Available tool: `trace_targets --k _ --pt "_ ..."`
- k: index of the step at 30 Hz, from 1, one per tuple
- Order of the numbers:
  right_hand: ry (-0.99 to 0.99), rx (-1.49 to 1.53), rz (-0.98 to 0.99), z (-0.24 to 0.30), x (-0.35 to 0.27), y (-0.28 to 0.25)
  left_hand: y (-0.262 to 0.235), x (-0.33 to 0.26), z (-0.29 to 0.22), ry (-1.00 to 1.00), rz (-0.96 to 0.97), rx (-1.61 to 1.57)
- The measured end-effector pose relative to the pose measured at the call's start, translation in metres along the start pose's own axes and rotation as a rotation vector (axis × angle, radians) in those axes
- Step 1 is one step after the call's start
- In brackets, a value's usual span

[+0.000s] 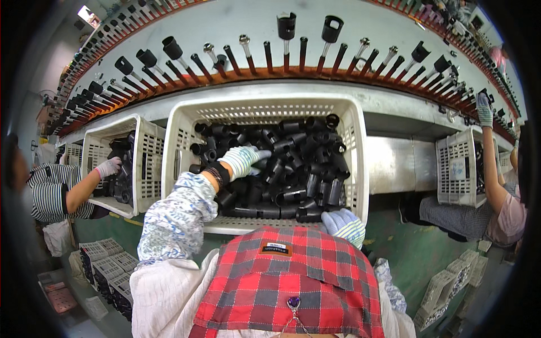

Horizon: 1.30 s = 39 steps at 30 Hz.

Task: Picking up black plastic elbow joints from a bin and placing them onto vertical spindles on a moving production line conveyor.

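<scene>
In front of me a white plastic crate (354, 152) holds a heap of short black tubes (293, 143), some with cut-out sides. My left hand (241, 161), in a striped glove, reaches over the heap. Its thumb and fingers are apart, the fingertips among the tubes, and nothing is visibly lifted. At the crate's near right corner lies my right hand (344, 226), gloved too, with its fingers stretched over the rim. A black tube (309, 214) lies just left of those fingertips; whether they touch it I cannot tell.
Beyond the crate a conveyor (248, 80) carries upright rods, several topped with black tubes (286, 25). A co-worker's gloved hand (109, 167) is at the left crate (147, 169). Another's hand (484, 110) reaches toward the conveyor above the right crate (452, 172). Crates (107, 256) stand on the floor.
</scene>
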State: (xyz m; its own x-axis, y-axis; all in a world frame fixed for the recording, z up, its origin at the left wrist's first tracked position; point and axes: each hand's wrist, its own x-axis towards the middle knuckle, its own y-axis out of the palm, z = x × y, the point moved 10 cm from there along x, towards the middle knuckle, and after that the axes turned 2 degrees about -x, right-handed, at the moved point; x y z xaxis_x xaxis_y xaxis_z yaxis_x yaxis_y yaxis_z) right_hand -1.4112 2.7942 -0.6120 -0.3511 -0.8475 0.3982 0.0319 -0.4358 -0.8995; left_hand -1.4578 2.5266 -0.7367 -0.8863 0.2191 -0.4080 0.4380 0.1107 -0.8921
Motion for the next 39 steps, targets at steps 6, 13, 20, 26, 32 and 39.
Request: trace_targets --k 6,13,20,26,32,39 --pt "0.044 -0.046 0.053 -0.005 -0.002 0.003 -0.225 -0.036 0.108 -0.112 -0.878 -0.754" --pt "0.09 -0.074 0.009 -0.007 -0.004 0.001 -0.31 -0.02 0.218 -0.665 -0.728 -0.021" --pt "0.181 -0.031 -0.006 -0.007 0.002 -0.005 -0.3 -0.023 0.268 -0.793 -0.58 0.028" --pt "0.134 0.032 -0.031 -0.009 0.005 -0.015 -0.295 -0.081 0.28 -0.747 -0.966 0.286" --pt "0.176 -0.032 0.049 -0.018 0.002 0.001 -0.199 -0.047 0.069 0.094 -0.843 0.141" --pt "-0.063 -0.009 -0.033 0.001 -0.003 0.001 0.045 0.019 0.046 -0.516 -0.155 -0.171"
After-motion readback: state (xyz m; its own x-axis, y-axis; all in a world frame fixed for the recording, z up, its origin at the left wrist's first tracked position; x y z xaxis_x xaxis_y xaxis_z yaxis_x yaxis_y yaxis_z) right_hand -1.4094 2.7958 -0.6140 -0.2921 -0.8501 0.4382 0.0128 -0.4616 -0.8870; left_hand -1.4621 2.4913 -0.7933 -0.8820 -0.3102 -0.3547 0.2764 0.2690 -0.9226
